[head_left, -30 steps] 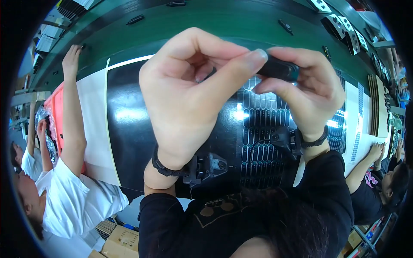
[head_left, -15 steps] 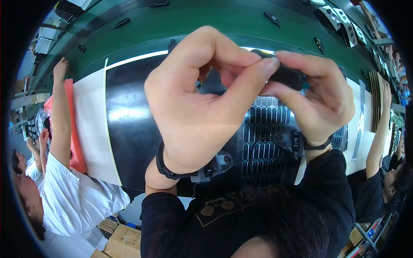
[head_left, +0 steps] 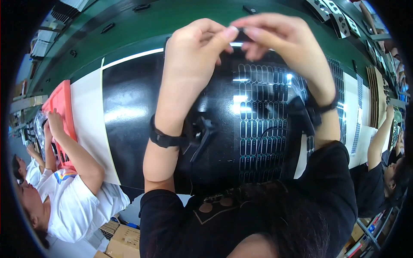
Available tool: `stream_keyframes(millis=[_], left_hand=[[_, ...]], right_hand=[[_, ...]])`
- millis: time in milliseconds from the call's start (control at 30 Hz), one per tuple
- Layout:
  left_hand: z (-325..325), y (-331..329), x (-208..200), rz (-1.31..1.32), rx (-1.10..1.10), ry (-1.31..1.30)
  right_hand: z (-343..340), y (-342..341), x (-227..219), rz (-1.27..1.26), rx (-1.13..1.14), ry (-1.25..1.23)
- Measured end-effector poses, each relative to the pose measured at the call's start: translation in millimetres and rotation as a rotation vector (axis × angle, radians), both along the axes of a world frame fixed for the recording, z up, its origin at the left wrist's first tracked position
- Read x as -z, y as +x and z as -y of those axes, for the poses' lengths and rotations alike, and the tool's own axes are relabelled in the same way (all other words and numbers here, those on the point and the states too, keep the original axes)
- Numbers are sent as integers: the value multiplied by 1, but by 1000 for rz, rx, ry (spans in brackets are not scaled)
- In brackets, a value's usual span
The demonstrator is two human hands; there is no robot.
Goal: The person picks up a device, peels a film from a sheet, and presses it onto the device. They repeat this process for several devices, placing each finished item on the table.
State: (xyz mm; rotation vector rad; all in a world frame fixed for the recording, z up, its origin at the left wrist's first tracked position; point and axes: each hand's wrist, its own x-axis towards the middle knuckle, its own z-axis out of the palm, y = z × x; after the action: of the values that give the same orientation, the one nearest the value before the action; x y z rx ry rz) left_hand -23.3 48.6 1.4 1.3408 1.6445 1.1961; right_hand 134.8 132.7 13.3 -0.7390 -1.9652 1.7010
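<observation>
My left hand and my right hand meet over the far side of the black mat, near the green belt. Their fingertips pinch a small black device, mostly hidden by the fingers. Motion blurs the right fingers. Both hands are closed, and each wrist wears a black strap with a dark module. Below the hands, a clear sheet of oval film stickers lies on the black mat.
Several black devices lie on the green belt, one of them a device at far left. A red crate stands left beside a person in white. Cardboard dividers and a person in black are at right.
Both hands have moved away from me, toward the belt, with the black device. The person at left has drawn an arm back from the belt to the red crate. Devices on the belt have shifted left.
</observation>
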Motion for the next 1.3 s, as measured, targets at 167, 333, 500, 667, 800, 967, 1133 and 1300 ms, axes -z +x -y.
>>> stream_keyframes(millis=[167, 333, 500, 667, 800, 967, 1133, 1300], left_hand=[[-4, 29, 20, -673, -247, 345], [-14, 84, 40, -499, 259, 332], [-46, 137, 80, -584, 422, 279], [-56, 157, 90, -635, 384, 184], [-57, 159, 88, -615, 323, 164], [-43, 154, 57, -518, 323, 222], [-1, 99, 0, -269, 226, 339], [25, 60, -21, -15, 120, 270]], right_hand=[[-41, 0, 27, -191, 79, -354], [-74, 103, 59, 455, 12, 508], [-53, 143, 81, 691, 44, 532], [-46, 150, 90, 683, 112, 581], [-37, 147, 86, 756, 162, 612], [-35, 144, 82, 832, 193, 688], [-72, 96, 70, 774, -40, 582], [-125, -49, 78, 753, 48, 711]])
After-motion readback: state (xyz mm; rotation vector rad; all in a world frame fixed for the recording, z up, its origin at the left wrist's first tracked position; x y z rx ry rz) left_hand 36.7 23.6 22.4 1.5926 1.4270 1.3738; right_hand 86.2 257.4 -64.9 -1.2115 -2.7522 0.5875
